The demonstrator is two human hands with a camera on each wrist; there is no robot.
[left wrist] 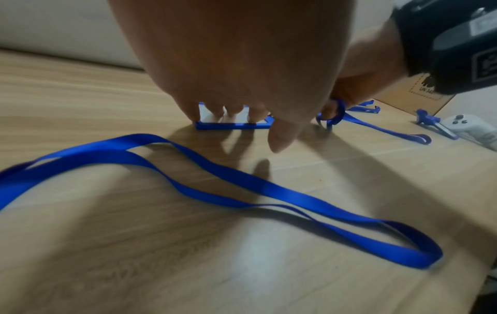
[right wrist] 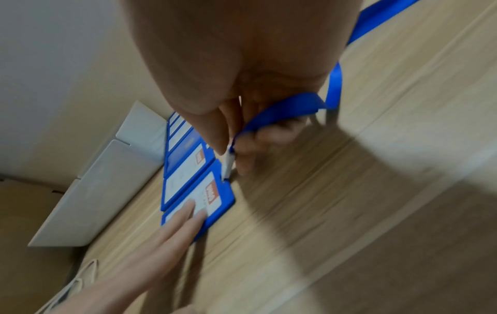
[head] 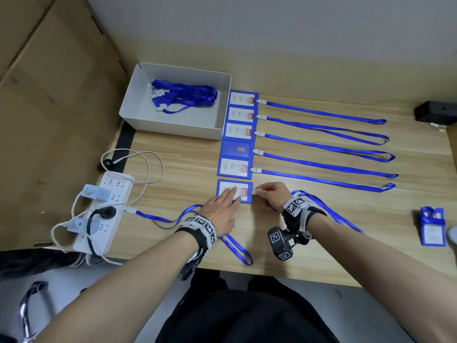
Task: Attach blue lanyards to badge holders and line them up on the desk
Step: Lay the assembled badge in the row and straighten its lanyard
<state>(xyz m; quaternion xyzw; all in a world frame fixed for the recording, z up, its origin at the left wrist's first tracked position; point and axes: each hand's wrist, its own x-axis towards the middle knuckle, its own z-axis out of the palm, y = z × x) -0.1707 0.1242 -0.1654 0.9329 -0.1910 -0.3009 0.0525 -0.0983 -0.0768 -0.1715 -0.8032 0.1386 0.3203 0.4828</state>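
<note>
left hand (head: 222, 209) flat on badge holder (head: 243, 191); right hand (head: 273, 195) pinches lanyard clip (head: 254, 192).

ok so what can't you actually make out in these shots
- Clip latched to the nearest badge holder? Right wrist view blurred; head view, right hand covers it.
- Card print: too small in the head view.
- Left hand fingertips: own palm hides them in the left wrist view.
- Black box: cut by the head view's edge.

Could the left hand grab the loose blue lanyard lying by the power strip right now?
Probably yes. The loose lanyard lies flat on the desk, passing right under the left wrist, with nothing over it. But the left hand is pressing the badge holder flat, so it would have to let go.
</note>
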